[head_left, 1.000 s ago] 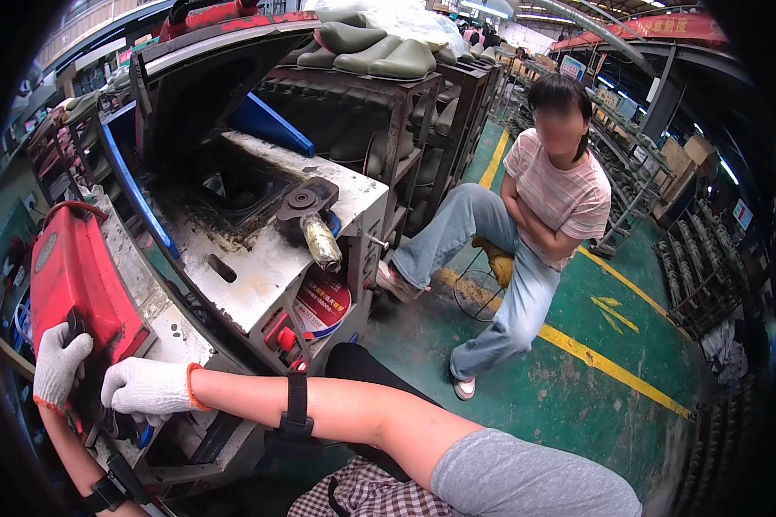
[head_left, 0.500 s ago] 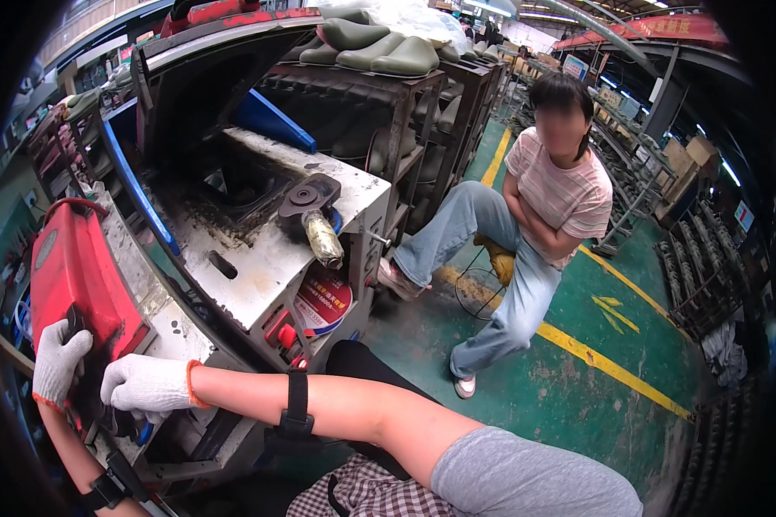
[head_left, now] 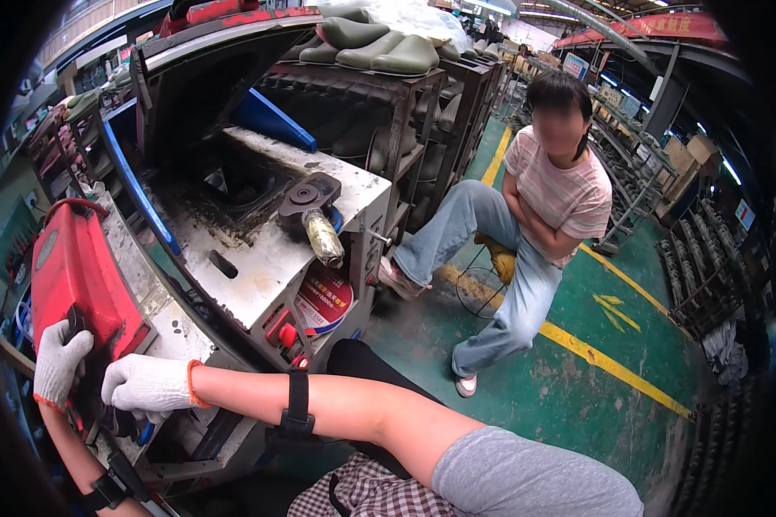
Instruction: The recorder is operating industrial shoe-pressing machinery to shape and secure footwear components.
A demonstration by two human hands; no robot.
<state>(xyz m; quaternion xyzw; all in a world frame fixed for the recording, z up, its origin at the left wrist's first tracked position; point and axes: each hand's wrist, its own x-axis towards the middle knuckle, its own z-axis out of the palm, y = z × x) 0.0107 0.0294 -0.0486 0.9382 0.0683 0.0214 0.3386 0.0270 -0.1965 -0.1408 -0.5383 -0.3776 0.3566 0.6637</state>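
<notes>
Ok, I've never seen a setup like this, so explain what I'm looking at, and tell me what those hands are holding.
There's no robot here. You're looking down from a wide fisheye camera on a worker's head, so straight edges bend near the rim.

The left hand and right hand wear white knit gloves with orange cuffs. The left touches a small black part on a smooth red machine cover; the right is curled beside it, and its fingers hide whatever it might hold.

On the stained white metal machine top sits a dark metal fitting with a yellowish wrapped handle. Behind are olive-green, foot-shaped forms on a rack. Another person sits to the right, arms folded.
</notes>
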